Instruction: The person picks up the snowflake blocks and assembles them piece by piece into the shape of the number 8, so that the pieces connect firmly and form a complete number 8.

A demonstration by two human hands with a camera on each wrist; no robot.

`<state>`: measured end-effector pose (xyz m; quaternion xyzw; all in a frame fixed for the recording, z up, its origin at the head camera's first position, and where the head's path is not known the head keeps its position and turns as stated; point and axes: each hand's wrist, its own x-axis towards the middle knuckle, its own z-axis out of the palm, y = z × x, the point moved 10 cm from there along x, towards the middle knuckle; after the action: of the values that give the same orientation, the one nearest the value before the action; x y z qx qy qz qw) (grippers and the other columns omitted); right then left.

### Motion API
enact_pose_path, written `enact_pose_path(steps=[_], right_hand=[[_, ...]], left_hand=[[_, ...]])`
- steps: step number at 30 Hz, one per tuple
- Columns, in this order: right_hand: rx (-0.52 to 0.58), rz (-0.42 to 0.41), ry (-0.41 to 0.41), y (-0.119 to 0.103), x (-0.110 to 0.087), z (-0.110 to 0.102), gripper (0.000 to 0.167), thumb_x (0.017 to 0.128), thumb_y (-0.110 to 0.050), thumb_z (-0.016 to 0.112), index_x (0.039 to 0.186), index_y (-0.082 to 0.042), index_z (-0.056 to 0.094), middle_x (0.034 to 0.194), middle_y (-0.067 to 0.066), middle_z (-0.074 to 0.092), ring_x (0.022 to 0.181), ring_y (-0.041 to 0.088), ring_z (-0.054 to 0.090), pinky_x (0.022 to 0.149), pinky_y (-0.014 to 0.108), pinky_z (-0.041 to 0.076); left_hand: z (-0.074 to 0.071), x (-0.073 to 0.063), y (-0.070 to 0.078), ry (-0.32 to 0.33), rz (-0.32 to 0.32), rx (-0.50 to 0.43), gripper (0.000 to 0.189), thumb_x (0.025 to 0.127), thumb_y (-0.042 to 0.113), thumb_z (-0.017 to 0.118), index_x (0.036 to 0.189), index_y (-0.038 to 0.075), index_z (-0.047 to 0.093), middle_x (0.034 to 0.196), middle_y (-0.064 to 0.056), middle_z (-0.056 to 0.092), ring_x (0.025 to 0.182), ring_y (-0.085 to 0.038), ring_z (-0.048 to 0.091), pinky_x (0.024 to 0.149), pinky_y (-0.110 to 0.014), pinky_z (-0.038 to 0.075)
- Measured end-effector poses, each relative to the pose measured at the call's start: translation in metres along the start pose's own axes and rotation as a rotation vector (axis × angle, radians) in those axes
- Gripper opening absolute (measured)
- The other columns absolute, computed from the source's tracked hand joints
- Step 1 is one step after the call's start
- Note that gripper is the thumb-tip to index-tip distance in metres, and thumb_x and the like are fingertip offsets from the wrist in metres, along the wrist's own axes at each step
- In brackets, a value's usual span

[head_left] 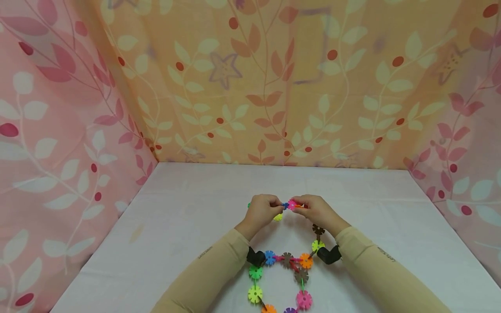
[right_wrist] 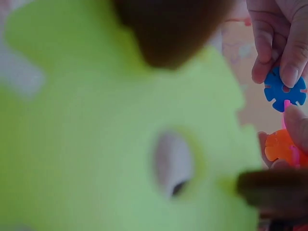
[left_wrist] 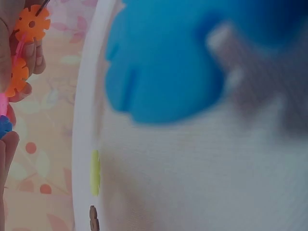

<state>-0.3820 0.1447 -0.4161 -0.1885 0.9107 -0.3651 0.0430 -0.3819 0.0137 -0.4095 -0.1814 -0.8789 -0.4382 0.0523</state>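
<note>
Notched plastic snowflake discs are joined edge to edge in a chain. In the head view my left hand and right hand meet above the table. My left hand pinches a blue disc between thumb and finger. My right hand holds an orange disc, and a pink disc standing edge-on links it to the blue one. A second orange disc follows along the chain. Beside my left fingers hangs a yellow disc. A brown disc shows below my right hand.
Nearer me, more joined discs form a loop on the white table, among them a green disc and a pink-magenta disc. Black wrist cameras hang close to the chain. A patterned curtain stands behind the table.
</note>
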Motion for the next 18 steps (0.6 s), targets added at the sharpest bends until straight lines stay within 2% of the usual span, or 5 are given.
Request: enact_pose_path(steps=[10, 14, 18], right_hand=[[-0.018, -0.064, -0.005, -0.010, -0.002, -0.003, 0.039, 0.085, -0.024, 0.065, 0.119, -0.006, 0.061, 0.107, 0.008, 0.064, 0.092, 0.022, 0.056, 0.081, 0.039, 0.049], [-0.017, -0.031, -0.037, -0.006, -0.003, -0.002, 0.038, 0.084, -0.022, 0.066, 0.120, -0.009, 0.060, 0.108, 0.007, 0.062, 0.079, 0.018, 0.054, 0.067, 0.031, 0.049], [0.006, 0.036, -0.069, 0.004, -0.002, 0.001, 0.043, 0.085, -0.024, 0.065, 0.126, -0.014, 0.055, 0.106, 0.008, 0.059, 0.070, 0.018, 0.053, 0.059, 0.028, 0.048]], left_hand=[[-0.003, 0.000, 0.003, 0.038, 0.012, -0.032, 0.008, 0.081, 0.017, 0.070, 0.073, 0.014, 0.070, 0.068, 0.009, 0.065, 0.058, -0.001, 0.056, 0.052, -0.017, 0.047], [0.000, 0.000, -0.001, -0.018, -0.018, -0.032, 0.007, 0.081, 0.021, 0.070, 0.077, 0.016, 0.072, 0.070, 0.010, 0.065, 0.061, -0.003, 0.056, 0.054, -0.018, 0.048], [-0.001, 0.001, -0.017, -0.099, -0.114, -0.002, 0.011, 0.080, 0.026, 0.071, 0.087, 0.018, 0.072, 0.077, 0.012, 0.064, 0.071, -0.006, 0.057, 0.063, -0.020, 0.049]])
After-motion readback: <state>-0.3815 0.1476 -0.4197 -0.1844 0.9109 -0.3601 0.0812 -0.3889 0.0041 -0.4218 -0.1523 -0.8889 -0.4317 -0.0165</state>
